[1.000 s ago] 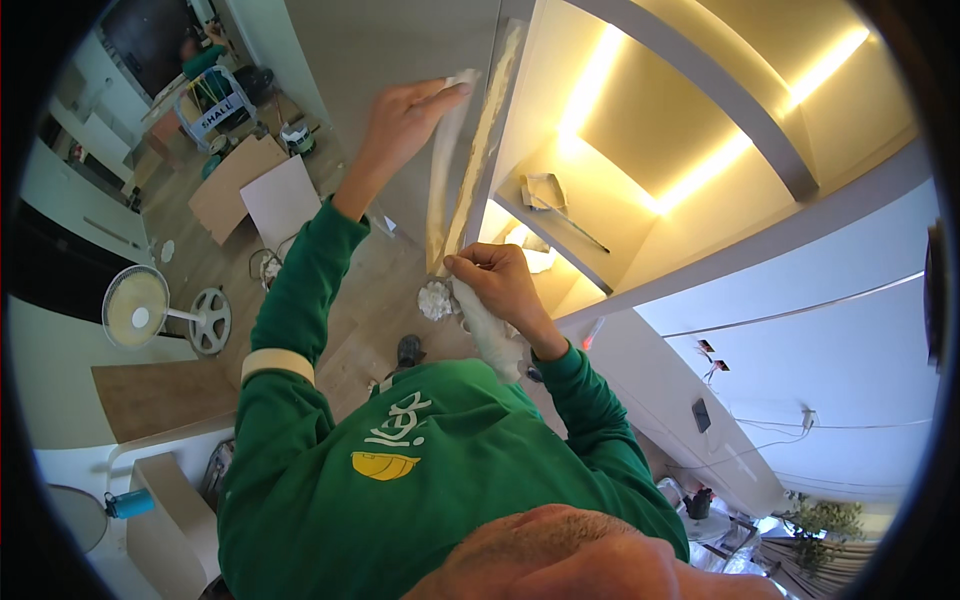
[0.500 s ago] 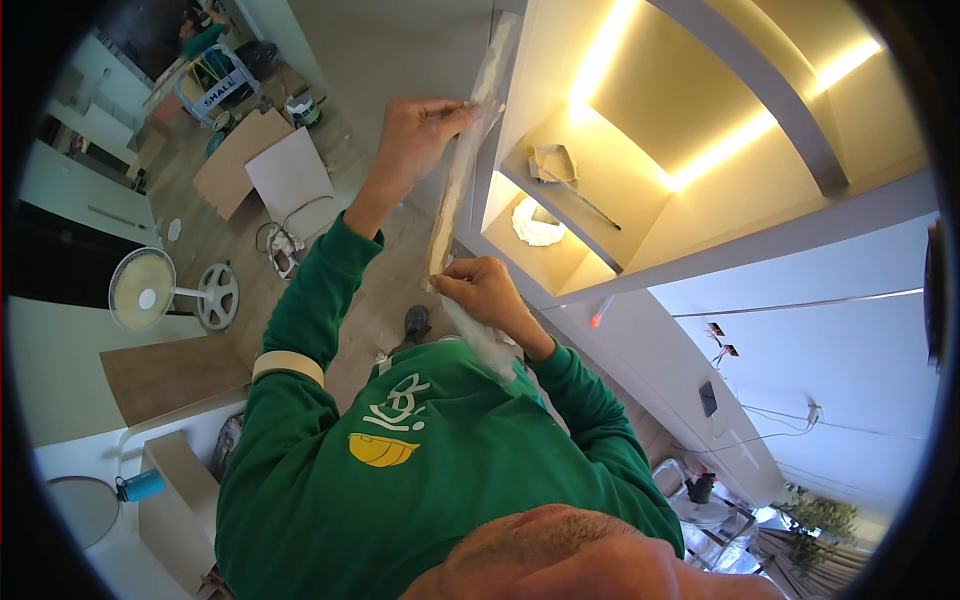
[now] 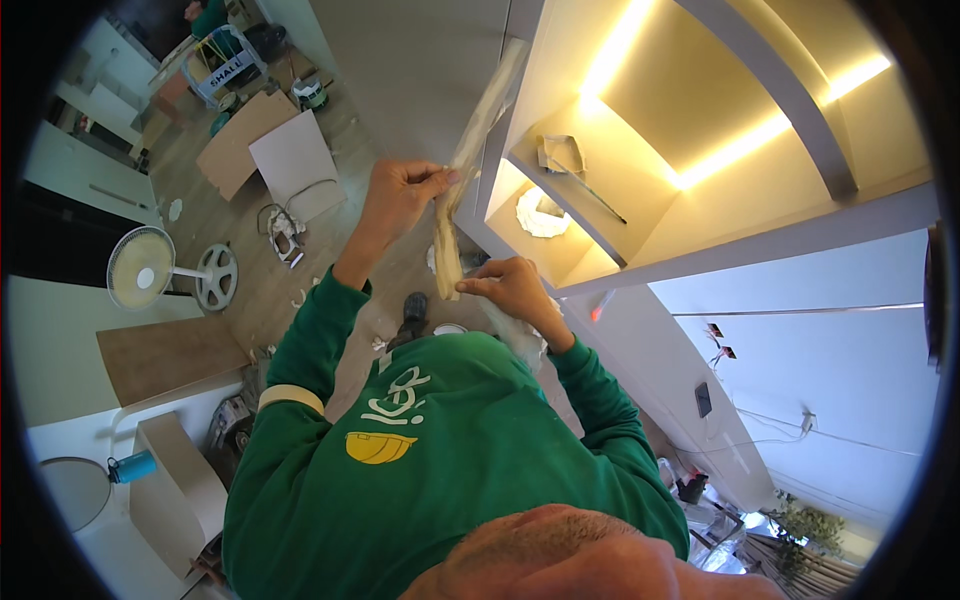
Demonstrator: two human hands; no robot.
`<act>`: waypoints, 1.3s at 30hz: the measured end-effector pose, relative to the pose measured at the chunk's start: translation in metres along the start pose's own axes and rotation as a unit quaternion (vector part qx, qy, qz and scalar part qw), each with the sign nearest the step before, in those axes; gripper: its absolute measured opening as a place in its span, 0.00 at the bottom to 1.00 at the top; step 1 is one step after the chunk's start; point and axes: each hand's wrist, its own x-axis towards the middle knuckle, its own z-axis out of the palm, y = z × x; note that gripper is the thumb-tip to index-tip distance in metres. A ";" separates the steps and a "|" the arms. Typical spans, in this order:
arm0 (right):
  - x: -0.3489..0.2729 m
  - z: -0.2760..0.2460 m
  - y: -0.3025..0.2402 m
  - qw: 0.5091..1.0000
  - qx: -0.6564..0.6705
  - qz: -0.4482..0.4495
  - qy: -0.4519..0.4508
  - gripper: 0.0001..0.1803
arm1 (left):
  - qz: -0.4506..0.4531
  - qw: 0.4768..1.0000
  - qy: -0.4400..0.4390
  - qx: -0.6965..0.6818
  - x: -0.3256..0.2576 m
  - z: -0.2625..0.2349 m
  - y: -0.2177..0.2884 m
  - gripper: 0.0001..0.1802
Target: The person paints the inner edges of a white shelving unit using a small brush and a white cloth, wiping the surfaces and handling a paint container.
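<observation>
A long pale masking-tape strip (image 3: 449, 245) with a crumpled, see-through film edge runs up along the side of the lit cabinet. My left hand (image 3: 398, 205) pinches it partway up, thumb against fingers. Lower down, at the strip's near end, the thumb and fingertips of my right hand (image 3: 518, 292) close on its edge. Between the two hands the strip sags and bends. Below my right hand hangs thin clear plastic film (image 3: 515, 335), partly hidden behind that hand. Around my left sleeve sits a cream-coloured ring (image 3: 291, 398), apparently a tape roll.
To the right, the cabinet (image 3: 740, 240) holds a square tray (image 3: 562, 153) with a thin stick and a white ring-shaped roll (image 3: 542, 213). On the left stand a fan (image 3: 142, 268), cardboard sheets (image 3: 298, 165) and a bucket (image 3: 311, 94). Another person (image 3: 208, 18) is far back.
My left hand has come down and nearer my body, drawing the strip with it. My right hand has shifted slightly right. The strip between them, straight before, now bends.
</observation>
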 end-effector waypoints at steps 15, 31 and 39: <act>-0.015 -0.052 0.031 0.997 0.038 0.053 0.051 0.26 | -0.086 0.996 -0.005 0.012 -0.082 -0.030 -0.100 0.11; 0.017 -0.030 0.001 0.992 0.071 0.030 0.097 0.14 | 0.148 0.917 0.147 0.341 -0.121 -0.136 -0.166 0.10; 0.079 0.067 -0.102 0.958 -0.058 -0.253 0.126 0.24 | 0.226 0.947 0.030 0.227 -0.056 -0.131 -0.153 0.10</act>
